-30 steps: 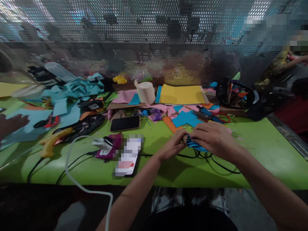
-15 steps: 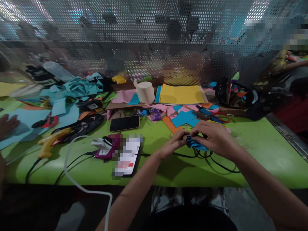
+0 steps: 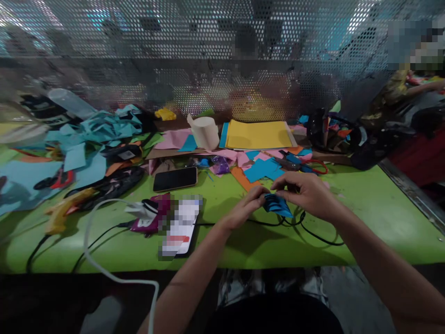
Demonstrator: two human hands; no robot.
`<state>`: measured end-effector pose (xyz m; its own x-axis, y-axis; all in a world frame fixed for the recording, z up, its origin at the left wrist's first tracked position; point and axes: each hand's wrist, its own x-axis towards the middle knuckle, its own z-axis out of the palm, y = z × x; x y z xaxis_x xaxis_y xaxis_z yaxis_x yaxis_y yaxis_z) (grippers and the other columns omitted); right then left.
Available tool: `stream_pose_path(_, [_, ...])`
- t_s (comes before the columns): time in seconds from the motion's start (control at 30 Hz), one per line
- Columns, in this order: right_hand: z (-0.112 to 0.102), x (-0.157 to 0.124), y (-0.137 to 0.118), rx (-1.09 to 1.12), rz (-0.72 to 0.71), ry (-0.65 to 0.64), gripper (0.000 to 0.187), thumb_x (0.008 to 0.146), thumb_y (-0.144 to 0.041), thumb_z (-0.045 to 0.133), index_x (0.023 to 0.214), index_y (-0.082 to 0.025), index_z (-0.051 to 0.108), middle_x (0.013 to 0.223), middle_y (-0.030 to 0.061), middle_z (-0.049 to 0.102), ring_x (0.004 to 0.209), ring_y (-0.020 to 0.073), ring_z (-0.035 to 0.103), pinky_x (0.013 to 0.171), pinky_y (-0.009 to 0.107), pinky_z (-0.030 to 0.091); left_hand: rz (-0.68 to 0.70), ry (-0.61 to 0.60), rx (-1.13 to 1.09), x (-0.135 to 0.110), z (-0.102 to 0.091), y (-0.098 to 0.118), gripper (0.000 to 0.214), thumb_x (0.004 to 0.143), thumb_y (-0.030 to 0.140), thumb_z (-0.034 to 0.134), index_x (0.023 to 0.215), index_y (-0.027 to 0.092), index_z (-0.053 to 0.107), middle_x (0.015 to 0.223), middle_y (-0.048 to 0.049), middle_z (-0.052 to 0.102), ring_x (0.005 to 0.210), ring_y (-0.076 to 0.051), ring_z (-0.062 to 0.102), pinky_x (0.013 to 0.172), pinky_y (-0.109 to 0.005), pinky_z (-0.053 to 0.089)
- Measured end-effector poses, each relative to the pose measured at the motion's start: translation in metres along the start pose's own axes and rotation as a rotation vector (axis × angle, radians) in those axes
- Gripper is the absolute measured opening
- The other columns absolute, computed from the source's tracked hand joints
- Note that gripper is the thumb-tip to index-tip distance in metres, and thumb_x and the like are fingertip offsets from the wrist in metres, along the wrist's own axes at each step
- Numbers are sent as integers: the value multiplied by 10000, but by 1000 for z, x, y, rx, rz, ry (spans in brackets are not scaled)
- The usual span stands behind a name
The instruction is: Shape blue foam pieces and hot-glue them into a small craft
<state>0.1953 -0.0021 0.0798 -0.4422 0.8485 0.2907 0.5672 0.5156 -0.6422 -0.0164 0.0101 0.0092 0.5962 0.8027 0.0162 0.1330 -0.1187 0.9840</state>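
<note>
Both my hands meet over the green table (image 3: 375, 208), pinching a small pleated piece of blue paper (image 3: 277, 205). My left hand (image 3: 245, 208) grips its left end with fingers closed. My right hand (image 3: 308, 194) curls over the top and right side of the folded paper. A black cable (image 3: 313, 234) runs on the table just under my hands. Loose blue paper squares (image 3: 262, 169) lie just beyond my fingers.
A dark phone (image 3: 175, 178), a second phone (image 3: 181, 225), a white charger cable (image 3: 100, 266) and a yellow glue gun (image 3: 64, 211) lie to the left. Yellow sheets (image 3: 259, 134), a tape roll (image 3: 205, 132), red-handled scissors (image 3: 309, 166) and paper scraps crowd the back, before a perforated metal screen (image 3: 208, 69).
My hands and the folded blue paper have shifted slightly left and away from me. The view has swung a little. Another person's hand at the far left edge is gone from sight.
</note>
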Motion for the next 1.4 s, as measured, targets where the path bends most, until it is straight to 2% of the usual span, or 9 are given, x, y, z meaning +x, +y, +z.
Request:
stream_pose_path(0.23, [-1,2,-1,65,68,-42,104,870,-280,649,884,-211,725,866,18,752,772,158,683,690,249,497,36,-34,-10,0,-1,-1,329,871,440,460,1077,198,547,1103,-59,544,1082,-259,464,999,-405,371])
stream_pose_path(0.5, [1,1,0,88,87,-92,95,865,-275,666,887,-211,733,836,3,751,727,138,669,668,233,468,55,-53,37,1,-2,-4,346,875,457,459,1090,203,551,1148,-71,536,1128,-261,453,1042,-402,347])
stream_pose_path(0.8, [1,0,2,139,125,-106,109,860,-279,656,905,-214,731,845,5,747,746,146,669,672,245,477,138,-75,105,0,-3,-1,305,884,451,444,1052,203,501,1048,-64,482,1057,-247,448,990,-401,369])
stream_pose_path(1.2, [-2,-4,-5,-10,-9,-110,65,856,-200,662,891,-225,710,866,-7,741,778,132,660,692,226,442,223,-58,245,1,-1,-2,215,905,363,428,1041,207,486,1022,-59,480,1026,-230,444,949,-367,383])
stream_pose_path(1.4, [-4,-3,-11,-84,-44,-122,116,852,-151,635,874,-226,720,854,-7,743,782,133,666,697,225,431,242,-72,253,1,-2,-4,244,924,408,417,1037,202,486,1016,-60,478,1013,-226,440,956,-366,385])
